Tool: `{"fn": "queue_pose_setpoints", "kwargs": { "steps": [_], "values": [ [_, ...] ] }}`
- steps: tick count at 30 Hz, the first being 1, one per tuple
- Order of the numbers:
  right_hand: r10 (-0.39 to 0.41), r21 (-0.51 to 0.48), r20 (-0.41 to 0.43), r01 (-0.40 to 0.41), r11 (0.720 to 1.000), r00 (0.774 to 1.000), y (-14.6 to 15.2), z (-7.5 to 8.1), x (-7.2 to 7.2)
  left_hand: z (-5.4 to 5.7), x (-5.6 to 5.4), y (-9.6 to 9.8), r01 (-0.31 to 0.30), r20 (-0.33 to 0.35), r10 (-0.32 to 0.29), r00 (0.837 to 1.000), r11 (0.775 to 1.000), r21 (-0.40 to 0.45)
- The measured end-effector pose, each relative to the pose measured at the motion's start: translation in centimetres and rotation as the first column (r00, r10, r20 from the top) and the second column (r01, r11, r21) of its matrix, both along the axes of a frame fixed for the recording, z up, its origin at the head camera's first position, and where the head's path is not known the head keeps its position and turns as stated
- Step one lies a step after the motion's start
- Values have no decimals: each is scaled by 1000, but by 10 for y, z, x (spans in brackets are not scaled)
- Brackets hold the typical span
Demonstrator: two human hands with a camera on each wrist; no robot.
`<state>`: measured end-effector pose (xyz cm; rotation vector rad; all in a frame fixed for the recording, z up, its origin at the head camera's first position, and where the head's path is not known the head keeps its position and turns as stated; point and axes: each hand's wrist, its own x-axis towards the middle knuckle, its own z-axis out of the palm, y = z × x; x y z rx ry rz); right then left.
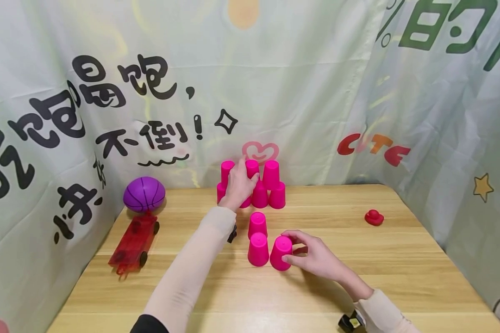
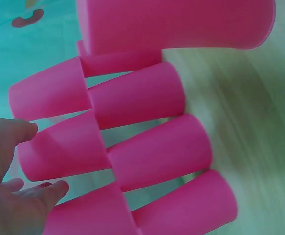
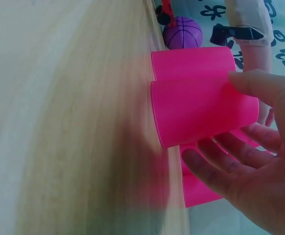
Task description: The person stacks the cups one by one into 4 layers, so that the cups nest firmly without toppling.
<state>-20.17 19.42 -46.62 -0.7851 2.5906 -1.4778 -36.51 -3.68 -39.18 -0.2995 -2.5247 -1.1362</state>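
Pink cups stand upside down on a wooden table. At the back they form two tiers, three in the upper row over a lower row. My left hand is at the middle upper cup; in the left wrist view its thumb and fingers are spread on either side of that cup, the thumb overlapping its edge. Nearer me, two cups stand one behind the other, the front one beside a third cup. My right hand holds this third cup between thumb and fingers.
A purple ball with basketball lines lies at the back left, touching a red toy vehicle with black wheels. A small red toy sits on the right side. Printed cloth hangs behind and beside the table.
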Motion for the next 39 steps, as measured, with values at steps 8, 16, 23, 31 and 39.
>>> {"fn": "queue_pose_setpoints", "kwargs": {
  "steps": [8, 16, 23, 31, 39],
  "values": [
    [4, 4, 32, -4, 1000, 999, -1, -2, -1, 16, 10, -8, 51, -144, -50, 988, 999, 2],
    [-41, 12, 4, 41, 999, 999, -3, 4, -7, 6, 36, -32, 101, -99, -95, 991, 993, 55],
    [-108, -27, -56, 107, 994, 993, -1, 20, -23, -15, 61, -55, 201, -89, -193, 977, 976, 90],
    [-153, -75, -112, 146, 987, 982, -10, 50, -44, -37, 87, -69, 306, -43, -303, 952, 944, 121],
    [-171, -55, -136, 165, 985, 976, -19, 75, -66, -50, 108, -76, 384, 17, -388, 922, 917, 105]
  ]
}}
